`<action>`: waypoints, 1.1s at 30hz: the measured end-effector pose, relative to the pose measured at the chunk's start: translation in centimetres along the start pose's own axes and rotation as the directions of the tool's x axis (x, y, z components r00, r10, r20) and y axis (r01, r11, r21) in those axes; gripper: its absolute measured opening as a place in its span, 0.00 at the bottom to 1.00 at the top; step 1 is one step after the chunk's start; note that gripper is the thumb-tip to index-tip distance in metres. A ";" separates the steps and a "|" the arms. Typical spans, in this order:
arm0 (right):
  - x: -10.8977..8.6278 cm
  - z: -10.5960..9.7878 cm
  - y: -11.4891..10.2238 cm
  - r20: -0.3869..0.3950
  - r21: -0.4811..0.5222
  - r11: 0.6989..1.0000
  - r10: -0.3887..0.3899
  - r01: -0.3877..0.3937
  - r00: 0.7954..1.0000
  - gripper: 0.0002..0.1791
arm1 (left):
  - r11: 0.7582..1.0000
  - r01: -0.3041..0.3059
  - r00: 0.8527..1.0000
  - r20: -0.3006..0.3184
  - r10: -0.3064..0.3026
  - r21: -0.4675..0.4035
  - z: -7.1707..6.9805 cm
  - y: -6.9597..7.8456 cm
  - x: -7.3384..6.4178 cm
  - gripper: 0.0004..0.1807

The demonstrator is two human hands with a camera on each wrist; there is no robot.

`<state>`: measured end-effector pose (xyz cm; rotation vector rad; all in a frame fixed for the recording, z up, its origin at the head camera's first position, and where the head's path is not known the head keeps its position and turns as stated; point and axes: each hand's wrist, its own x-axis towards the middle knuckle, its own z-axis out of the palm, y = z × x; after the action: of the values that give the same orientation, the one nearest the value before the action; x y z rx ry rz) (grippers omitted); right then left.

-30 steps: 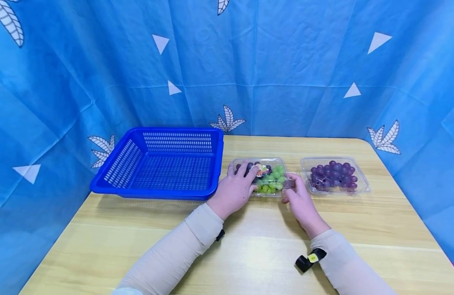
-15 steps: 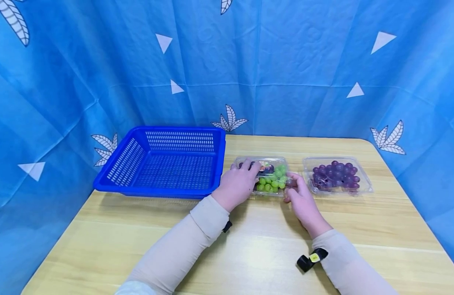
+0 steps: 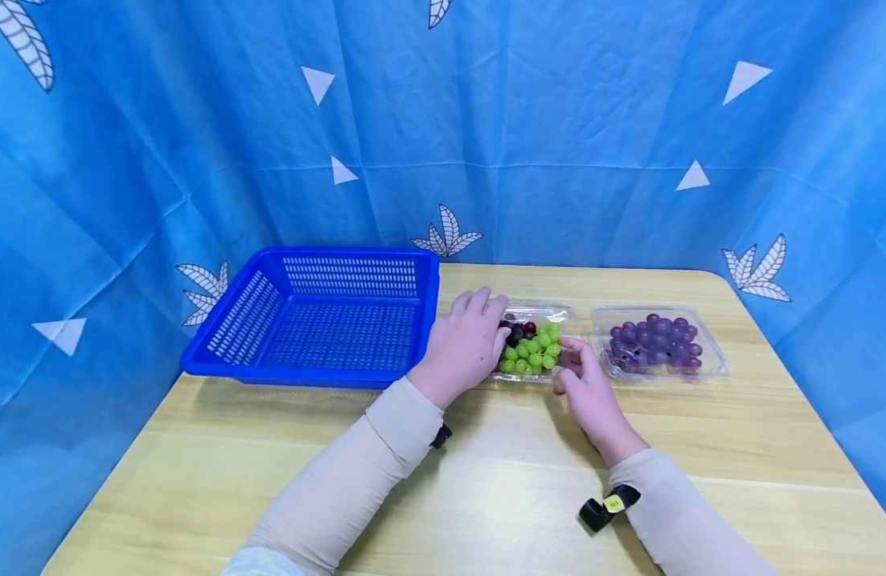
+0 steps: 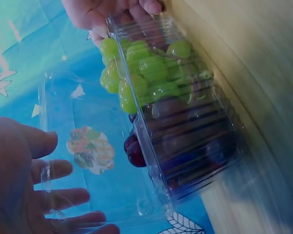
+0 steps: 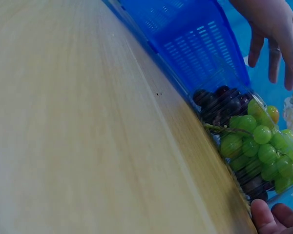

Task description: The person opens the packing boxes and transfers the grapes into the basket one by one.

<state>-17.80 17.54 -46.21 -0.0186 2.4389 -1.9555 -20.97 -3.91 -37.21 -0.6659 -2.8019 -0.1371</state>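
Note:
A clear plastic clamshell box of grapes stands on the table in front of me. Inside are green grapes toward the right and dark purple grapes toward the left. Its hinged lid, bearing a round fruit sticker, is raised and swung back. My left hand is at the lid's edge, fingers extended against the clear plastic. Around the box's right end, my right hand grips it with curled fingers and thumb.
A blue slotted basket stands to the left with nothing in it. On the right sits a second clear box of purple grapes. Blue patterned curtain hangs behind the wooden table.
The lid over the green and dark grapes has gone from shut to raised and tipped back. My left hand has lifted along with it; my right hand stays at the box's right end.

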 end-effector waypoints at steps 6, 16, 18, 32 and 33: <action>-0.1 0.0 0.2 0.007 0.004 1.000 -0.024 0.024 1.000 0.32 | 1.000 -0.017 0.996 -0.086 0.019 0.023 0.0 -0.1 0.3 0.29; -0.1 0.1 0.2 0.001 -0.002 0.999 -0.035 0.035 0.999 0.31 | 0.999 -0.011 0.983 -0.182 0.003 -0.040 0.0 -0.4 1.0 0.35; -0.1 0.1 0.1 0.001 -0.003 0.999 -0.033 0.033 0.999 0.31 | 0.999 -0.001 0.984 -0.179 -0.008 -0.050 0.1 -0.5 1.2 0.36; 0.0 0.1 0.4 0.003 -0.020 0.999 -0.033 0.033 0.999 0.31 | 0.990 0.053 0.981 -0.179 -0.077 -0.135 0.7 -0.5 2.1 0.41; 0.0 0.1 0.4 0.002 -0.021 0.999 -0.035 0.035 0.999 0.31 | 0.990 0.051 0.981 -0.181 -0.075 -0.133 0.7 -0.4 2.2 0.41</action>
<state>-17.75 17.50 -46.61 -0.0638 2.4749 -1.9419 -23.20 -3.27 -37.31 -0.5610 -2.6514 -0.3737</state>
